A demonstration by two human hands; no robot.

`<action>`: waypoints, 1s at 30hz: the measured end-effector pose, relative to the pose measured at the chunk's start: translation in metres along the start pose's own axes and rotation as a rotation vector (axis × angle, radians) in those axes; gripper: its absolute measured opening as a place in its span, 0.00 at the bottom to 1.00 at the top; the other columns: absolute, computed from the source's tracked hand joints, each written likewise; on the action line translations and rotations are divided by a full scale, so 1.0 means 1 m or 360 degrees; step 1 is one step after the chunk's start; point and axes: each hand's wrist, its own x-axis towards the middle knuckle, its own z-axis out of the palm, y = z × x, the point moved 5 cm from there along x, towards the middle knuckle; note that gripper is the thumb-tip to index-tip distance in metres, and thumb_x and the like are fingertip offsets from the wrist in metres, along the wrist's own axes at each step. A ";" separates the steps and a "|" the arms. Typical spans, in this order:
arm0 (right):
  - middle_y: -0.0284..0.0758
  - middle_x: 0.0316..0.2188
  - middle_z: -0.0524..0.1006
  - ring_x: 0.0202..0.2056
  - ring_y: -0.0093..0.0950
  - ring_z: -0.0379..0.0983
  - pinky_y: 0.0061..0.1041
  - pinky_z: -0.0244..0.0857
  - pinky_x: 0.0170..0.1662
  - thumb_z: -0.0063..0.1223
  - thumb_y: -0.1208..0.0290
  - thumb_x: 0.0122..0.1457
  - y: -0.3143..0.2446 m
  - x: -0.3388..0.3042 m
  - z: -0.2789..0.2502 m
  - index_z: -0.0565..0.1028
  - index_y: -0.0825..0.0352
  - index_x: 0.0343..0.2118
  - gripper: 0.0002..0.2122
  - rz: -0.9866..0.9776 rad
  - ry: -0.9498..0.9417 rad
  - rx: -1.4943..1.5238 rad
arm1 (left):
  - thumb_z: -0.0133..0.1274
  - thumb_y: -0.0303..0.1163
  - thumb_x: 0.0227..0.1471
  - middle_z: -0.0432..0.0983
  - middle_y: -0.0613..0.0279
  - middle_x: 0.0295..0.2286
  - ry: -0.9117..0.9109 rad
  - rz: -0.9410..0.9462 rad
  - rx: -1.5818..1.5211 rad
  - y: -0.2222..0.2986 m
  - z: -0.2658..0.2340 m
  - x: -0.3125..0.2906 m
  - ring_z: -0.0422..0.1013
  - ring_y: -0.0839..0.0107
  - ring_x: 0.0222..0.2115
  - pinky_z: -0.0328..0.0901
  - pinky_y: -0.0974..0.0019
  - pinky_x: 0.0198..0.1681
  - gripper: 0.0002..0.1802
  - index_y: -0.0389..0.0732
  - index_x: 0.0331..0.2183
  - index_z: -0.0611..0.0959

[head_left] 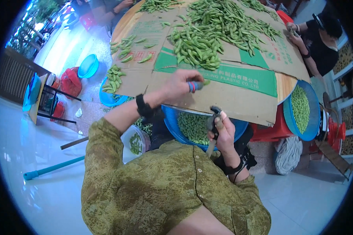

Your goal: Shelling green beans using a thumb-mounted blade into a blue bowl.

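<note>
Two hands are out in front of the patterned green shirt (157,176). The left hand (180,83) is above the near part of the cardboard (172,94) that covers the table (119,29), its fingers bent and close together, with a coloured wrap (194,86) around some of them. One green pod (206,82) shows just at the fingertips; whether they grip it, I cannot tell. Lower down, the right hand (226,135) has its fingers closed around a dark tool (213,122), above a blue basin (170,124) of shelled green beans (193,127) at the table's near edge.

Beyond the left hand, a large pile of green pods (219,31) lies on the cardboard, with some loose pods (123,49) to its left. Another blue basin (288,113) of beans (301,109) stands to the right, beside the table. A white bucket (128,138) with pods (135,144) inside is below the left forearm. A red bag (70,82) and a blue bowl (89,65) are on the left. At the far right, a co-worker (325,49) has both hands (296,36) near the table's edge.
</note>
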 end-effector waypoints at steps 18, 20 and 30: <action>0.29 0.26 0.67 0.14 0.15 0.55 0.15 0.51 0.16 0.45 0.68 0.62 0.005 0.000 0.008 0.58 0.67 0.59 0.23 0.0116 -0.0093 0.0440 | 0.53 0.27 0.53 0.74 0.71 0.29 -0.0086 -0.0344 -0.0545 -0.015 0.062 -0.053 0.65 0.85 0.27 0.61 0.78 0.28 0.09 0.36 0.37 0.79; 0.29 0.26 0.67 0.14 0.15 0.54 0.15 0.49 0.15 0.44 0.70 0.62 0.008 -0.002 0.004 0.59 0.67 0.58 0.22 0.0148 -0.0117 0.0426 | 0.55 0.29 0.52 0.73 0.72 0.29 -0.0089 -0.0332 -0.0564 -0.018 0.064 -0.053 0.65 0.86 0.28 0.61 0.78 0.31 0.10 0.37 0.38 0.79; 0.25 0.19 0.65 0.13 0.13 0.54 0.14 0.49 0.15 0.44 0.73 0.61 0.007 0.001 0.003 0.66 0.68 0.54 0.17 -0.0004 0.0171 0.0070 | 0.50 0.27 0.55 0.73 0.67 0.28 -0.0024 -0.0089 -0.0363 -0.017 0.064 -0.050 0.66 0.82 0.27 0.62 0.77 0.31 0.08 0.36 0.37 0.77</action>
